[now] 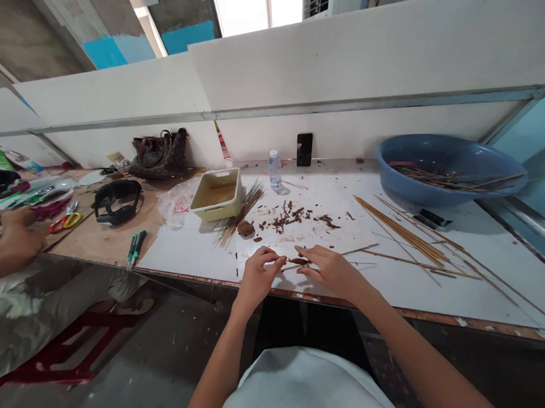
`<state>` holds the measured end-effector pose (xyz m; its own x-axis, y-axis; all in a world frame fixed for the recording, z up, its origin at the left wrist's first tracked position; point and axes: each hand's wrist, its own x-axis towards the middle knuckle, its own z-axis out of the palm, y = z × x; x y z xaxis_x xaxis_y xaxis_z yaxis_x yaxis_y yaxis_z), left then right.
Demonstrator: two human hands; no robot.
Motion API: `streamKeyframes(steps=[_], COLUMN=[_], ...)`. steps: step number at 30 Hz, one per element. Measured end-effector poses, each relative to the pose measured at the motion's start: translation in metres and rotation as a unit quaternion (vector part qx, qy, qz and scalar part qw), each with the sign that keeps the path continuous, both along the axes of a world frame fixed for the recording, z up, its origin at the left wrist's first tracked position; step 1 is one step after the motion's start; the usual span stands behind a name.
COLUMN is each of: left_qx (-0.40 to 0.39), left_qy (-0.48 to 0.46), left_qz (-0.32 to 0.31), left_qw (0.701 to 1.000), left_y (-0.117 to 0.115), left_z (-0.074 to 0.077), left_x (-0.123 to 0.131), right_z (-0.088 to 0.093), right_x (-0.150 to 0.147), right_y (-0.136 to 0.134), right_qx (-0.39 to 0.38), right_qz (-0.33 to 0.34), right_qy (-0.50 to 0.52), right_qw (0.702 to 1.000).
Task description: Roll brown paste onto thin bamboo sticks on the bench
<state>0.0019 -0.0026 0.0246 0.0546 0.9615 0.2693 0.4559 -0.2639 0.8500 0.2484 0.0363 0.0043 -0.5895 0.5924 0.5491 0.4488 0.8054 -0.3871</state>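
At the table's front edge my left hand (259,274) pinches, thumb against fingers, the end of a thin stick. A small dark brown paste-like lump (299,261) sits by that stick, tapered at both ends. My right hand (326,266) is beside the lump with fingers stretched and thumb apart; whether it touches the lump I cannot tell. Just beyond my hands, brown crumbs and short bits (292,216) are strewn over the white sheet (196,251). A rounded brown ball (246,228) rests left of them, near a bundle of thin sticks (249,205).
A pale yellow tub (219,212), a water bottle (275,170) and a phone (304,149) stand toward the back. On the right are loose brown sticks (404,233) and a blue basin (439,192) with sticks. A cutter (135,248) and another person's hands (14,234) are left.
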Motion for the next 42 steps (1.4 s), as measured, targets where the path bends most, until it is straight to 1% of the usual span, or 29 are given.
streamKeyframes(steps=[3, 6, 11, 14, 20, 26, 30, 32, 36, 39, 42], left_qx=[-0.002, -0.006, -0.005, -0.004, 0.004, 0.029, 0.034, 0.019, -0.026, -0.019, -0.039], left_qy=[0.001, 0.003, 0.002, 0.008, 0.025, 0.055, 0.048, 0.039, 0.041, 0.041, 0.033], left_qz=[0.009, 0.006, -0.014, -0.013, -0.015, 0.024, 0.025, 0.015, -0.027, -0.014, 0.000], left_qw=[1.000, 1.000, 1.000, 1.000, 1.000, 0.998, 0.998, 0.999, 0.998, 0.999, 0.999], left_y=[0.000, 0.000, -0.001, -0.001, -0.002, 0.003, 0.004, 0.002, -0.002, -0.004, -0.003], left_z=[0.000, 0.000, 0.001, 0.002, 0.001, 0.006, 0.010, 0.012, 0.013, 0.010, 0.005], left_x=[-0.003, -0.002, 0.003, 0.004, -0.001, -0.015, -0.009, -0.003, 0.004, 0.005, 0.006], right_z=[-0.001, 0.000, 0.004, 0.005, 0.008, 0.010, 0.012, 0.013, 0.014, 0.013, 0.010], right_x=[0.003, -0.001, -0.014, -0.019, -0.016, -0.005, -0.010, -0.014, -0.017, -0.015, -0.013], right_y=[-0.001, -0.002, -0.004, -0.004, -0.005, 0.001, 0.001, 0.001, 0.000, 0.000, 0.001], right_qx=[0.006, 0.017, 0.035, 0.033, 0.029, 0.060, 0.084, 0.086, 0.091, 0.084, 0.072], right_qz=[-0.019, -0.022, -0.003, 0.005, 0.020, 0.014, 0.015, 0.016, 0.027, 0.027, 0.032], right_qy=[-0.010, -0.014, -0.029, -0.021, -0.013, -0.045, -0.073, -0.077, -0.085, -0.094, -0.098], right_qw=[1.000, 1.000, 0.999, 0.999, 0.999, 0.997, 0.994, 0.993, 0.992, 0.992, 0.992])
